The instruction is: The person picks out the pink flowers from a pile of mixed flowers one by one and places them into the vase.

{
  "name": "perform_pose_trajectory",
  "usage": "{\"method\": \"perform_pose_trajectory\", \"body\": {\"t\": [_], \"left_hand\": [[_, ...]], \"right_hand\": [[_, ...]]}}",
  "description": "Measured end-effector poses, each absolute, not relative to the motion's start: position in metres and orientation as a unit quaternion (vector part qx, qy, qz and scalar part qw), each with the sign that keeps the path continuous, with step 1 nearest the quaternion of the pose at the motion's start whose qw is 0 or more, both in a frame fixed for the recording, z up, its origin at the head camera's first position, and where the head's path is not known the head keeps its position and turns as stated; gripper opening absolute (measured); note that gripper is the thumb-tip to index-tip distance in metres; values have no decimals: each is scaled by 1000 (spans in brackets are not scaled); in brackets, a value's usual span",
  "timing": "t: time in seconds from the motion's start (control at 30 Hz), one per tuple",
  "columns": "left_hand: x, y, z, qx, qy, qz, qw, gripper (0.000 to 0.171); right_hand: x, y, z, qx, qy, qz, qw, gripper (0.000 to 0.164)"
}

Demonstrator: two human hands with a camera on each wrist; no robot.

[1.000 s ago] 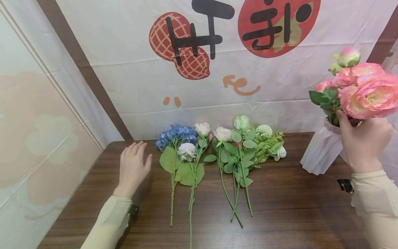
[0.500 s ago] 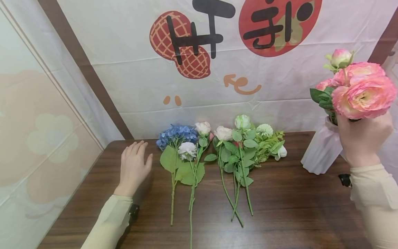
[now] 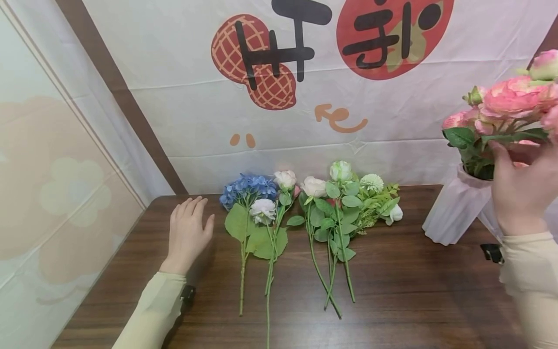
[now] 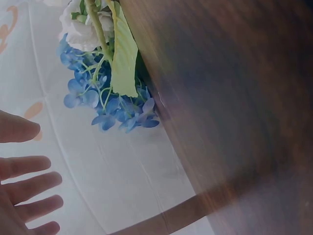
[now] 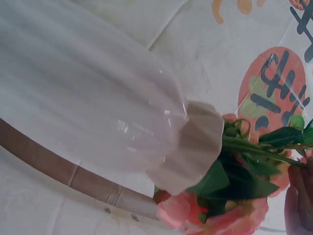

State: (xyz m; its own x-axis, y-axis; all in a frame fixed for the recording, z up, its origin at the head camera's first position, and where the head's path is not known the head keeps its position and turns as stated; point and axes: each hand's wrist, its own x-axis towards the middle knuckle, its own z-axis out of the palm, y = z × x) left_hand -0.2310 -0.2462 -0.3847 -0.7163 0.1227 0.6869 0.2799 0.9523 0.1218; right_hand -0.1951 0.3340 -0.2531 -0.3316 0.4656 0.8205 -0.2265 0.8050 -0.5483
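At the right of the head view, my right hand (image 3: pixel 523 191) pinches the stems of pink flowers (image 3: pixel 512 99) just above the mouth of a white fluted vase (image 3: pixel 455 208). Leaves and stems reach into the vase (image 5: pixel 98 93), whose wavy rim shows in the right wrist view. There, part of the hand (image 5: pixel 299 196) touches a green stem (image 5: pixel 269 155) at the right edge. My left hand (image 3: pixel 187 237) rests on the table with straight, relaxed fingers, left of a blue hydrangea (image 3: pixel 250 189). Some fingers of the right hand are hidden.
On the brown wooden table (image 3: pixel 392 291), several stems lie in the middle: a pale pink rose (image 3: pixel 285 180), a white peony-like flower (image 3: pixel 263 211), a cream rose (image 3: pixel 314 187) and a green pompom flower (image 3: pixel 371 182). A printed white cloth (image 3: pixel 174 121) hangs behind.
The pink flowers have turned and shifted right, and the big bloom no longer faces the head camera. My right hand has moved slightly right with them. My left hand stays in place.
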Motion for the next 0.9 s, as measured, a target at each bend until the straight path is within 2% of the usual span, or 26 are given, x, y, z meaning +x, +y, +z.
{"method": "perform_pose_trajectory", "body": {"t": [0.1,0.37,0.5,0.6,0.73,0.9], "left_hand": [[-231,-247,-384,-109,-921,-108,358,42],[-231,-247,-383,-107,-922,-112,354,42],[-231,-247,-384,-108,-922,-112,355,42],[-231,-247,-384,-107,-922,-113,355,42],[-231,-247,-384,-108,-922,-114,353,42],[-230,-246,-383,-109,-920,-114,358,42]], "right_hand": [[-193,338,-253,-99,-769,310,550,41],[-196,346,-252,-123,-773,332,526,10],[-195,348,-251,-116,-766,368,515,26],[-194,349,-249,-111,-760,408,495,31],[-192,354,-249,-129,-763,436,459,30],[-190,355,-249,-147,-776,424,443,28]]}}
